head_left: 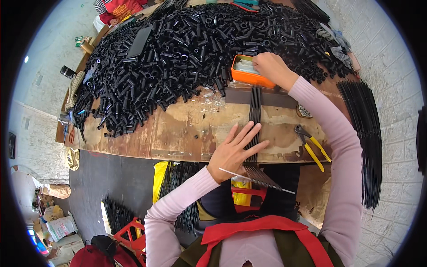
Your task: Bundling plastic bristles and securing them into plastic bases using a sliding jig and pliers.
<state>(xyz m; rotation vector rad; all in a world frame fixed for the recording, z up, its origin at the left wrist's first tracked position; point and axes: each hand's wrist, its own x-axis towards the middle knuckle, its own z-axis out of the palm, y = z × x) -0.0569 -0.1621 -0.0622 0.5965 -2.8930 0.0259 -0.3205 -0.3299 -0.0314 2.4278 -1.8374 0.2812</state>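
My left hand [235,151] lies flat, fingers spread, on a bundle of thin black rods [255,111] that runs across the worn wooden table [178,133] toward me. A thin white stick [258,181] crosses the rods' near ends just below that hand. My right hand [272,66] reaches into an orange tray [246,75] at the foot of a big heap of black plastic tubes [191,49]; its fingers are closed on something small in the tray that I cannot make out. A dark strip [262,97] crosses the rods below the tray.
Yellow-handled pliers [313,147] lie on the table to the right of the rods. A long bundle of black rods [362,138] curves along the right edge. More rod bundles [118,216], a red crate [133,236] and bags stand on the floor at left.
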